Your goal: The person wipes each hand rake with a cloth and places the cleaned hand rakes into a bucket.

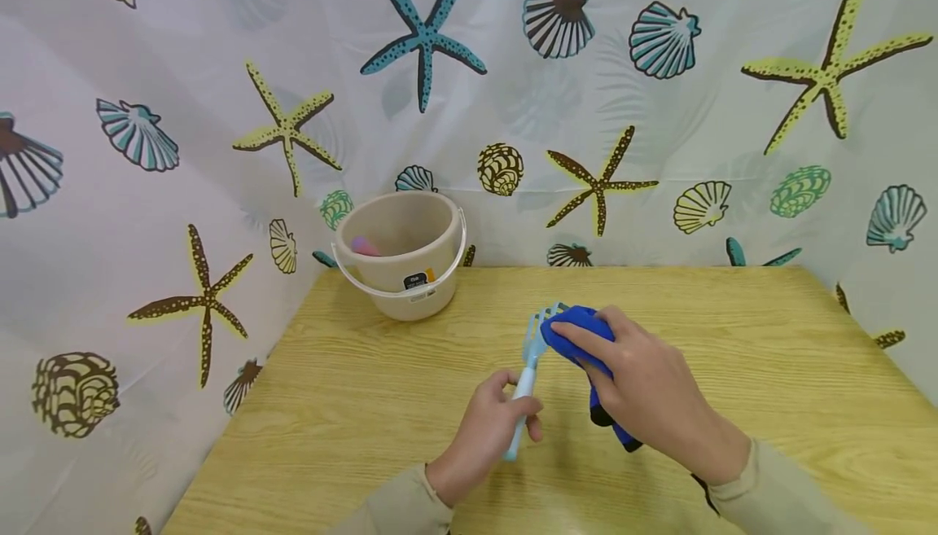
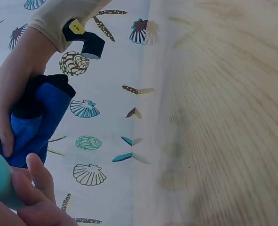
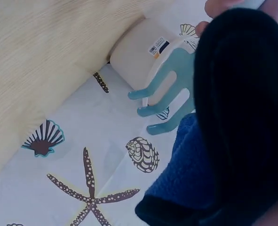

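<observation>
My left hand (image 1: 485, 423) grips the white and light blue handle of a toy rake (image 1: 524, 384), holding it tilted with the tines pointing up and away. A blue cloth (image 1: 567, 325) with black edging is bunched in my right hand (image 1: 648, 372), its fingers pressing it over the right side of the rake head. The lower end of the cloth hangs beneath that hand. In the right wrist view three curved tines (image 3: 164, 106) show beside the cloth (image 3: 186, 160), which hides the rest of the head. The handle's rounded end (image 2: 0, 179) appears in the left wrist view.
A beige bucket (image 1: 432, 291) with a white bail stands at the back left of the wooden table (image 1: 352, 437); a pink and purple thing (image 1: 364, 246) lies inside. A curtain (image 1: 484, 225) printed with starfish and shells borders the table at the back and sides.
</observation>
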The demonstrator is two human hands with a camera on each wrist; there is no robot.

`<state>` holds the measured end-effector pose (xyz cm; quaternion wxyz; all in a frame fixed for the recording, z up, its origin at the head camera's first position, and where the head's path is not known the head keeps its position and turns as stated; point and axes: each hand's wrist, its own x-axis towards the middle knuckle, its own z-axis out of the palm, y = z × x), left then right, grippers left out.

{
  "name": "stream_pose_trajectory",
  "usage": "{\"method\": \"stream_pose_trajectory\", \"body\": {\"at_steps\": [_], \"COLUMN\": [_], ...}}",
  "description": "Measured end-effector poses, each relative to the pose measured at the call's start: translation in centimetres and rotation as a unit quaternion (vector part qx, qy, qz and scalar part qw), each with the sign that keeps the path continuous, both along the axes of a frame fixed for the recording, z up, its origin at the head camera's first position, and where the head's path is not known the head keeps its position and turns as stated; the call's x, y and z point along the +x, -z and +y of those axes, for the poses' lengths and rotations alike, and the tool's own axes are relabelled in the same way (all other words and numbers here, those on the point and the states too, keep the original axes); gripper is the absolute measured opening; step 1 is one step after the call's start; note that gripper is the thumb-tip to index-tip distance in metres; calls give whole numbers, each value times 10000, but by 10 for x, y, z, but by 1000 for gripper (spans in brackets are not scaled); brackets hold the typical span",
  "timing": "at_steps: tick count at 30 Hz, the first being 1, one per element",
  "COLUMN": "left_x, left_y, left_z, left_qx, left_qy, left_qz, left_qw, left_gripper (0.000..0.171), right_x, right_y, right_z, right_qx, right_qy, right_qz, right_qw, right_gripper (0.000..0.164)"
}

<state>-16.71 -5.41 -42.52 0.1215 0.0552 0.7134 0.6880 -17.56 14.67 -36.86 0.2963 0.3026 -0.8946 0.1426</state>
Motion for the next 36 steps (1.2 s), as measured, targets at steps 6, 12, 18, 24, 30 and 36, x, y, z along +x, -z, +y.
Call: {"method": "stream_pose_trajectory", "body": {"at_steps": [6, 12, 18, 24, 30, 36], "left_x": [0, 3, 5, 8, 12, 10], "left_y": [0, 1, 0, -3, -3, -1], "left_z": [1, 2, 1, 2, 3, 3], "left_qx": [-104, 290, 214, -39, -204, -254], "left_qy": [165, 363, 326, 152, 192, 35], "left_qz": [215, -101, -132, 54, 192, 107], "left_qw": [9996, 9989, 9992, 9999, 9994, 9996], "left_gripper": [17, 18, 18, 14, 10, 10], "right_x": [-3, -1, 8, -3, -27, -14], "right_y": [5, 14, 22, 18, 11, 14], "right_z": [-2, -8, -20, -20, -11, -23], "right_qx": [547, 798, 916, 931, 854, 1039], "right_qy": [248, 272, -4, 314, 687, 303], "right_qz": [-160, -259, -381, -35, -29, -466], "right_qw": [9981, 9961, 9951, 9952, 9940, 9930], "right_gripper": [45, 42, 43, 43, 40, 39]}}
